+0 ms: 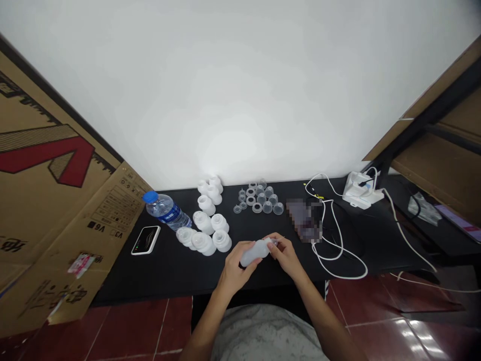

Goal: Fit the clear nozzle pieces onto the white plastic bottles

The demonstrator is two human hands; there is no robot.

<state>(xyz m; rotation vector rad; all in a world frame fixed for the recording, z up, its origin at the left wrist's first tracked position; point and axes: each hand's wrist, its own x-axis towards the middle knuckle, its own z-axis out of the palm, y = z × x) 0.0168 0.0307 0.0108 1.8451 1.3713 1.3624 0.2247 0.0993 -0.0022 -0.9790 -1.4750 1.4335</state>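
My left hand (237, 264) is wrapped round the body of a white plastic bottle (252, 253), which lies tilted with its neck to the right. At that neck, the fingers of my right hand (285, 254) pinch a small clear part (274, 241); its exact shape is partly hidden by the fingers. Beyond my hands are clear domed caps (267, 207), translucent rings (250, 200) and small clear pointed pieces (237, 208), set out in groups. To the left stand several white open-necked bottles (221, 240), in a front cluster and a back cluster (206, 205).
Left of the bottles a blue-capped water bottle (165, 210) leans near a white-framed device (146, 240). On the right lie a pixelated dark object (304, 220), looping white cables (340, 245) and a white plug block (358, 189). Cardboard (75, 200) borders the black table (158, 273).
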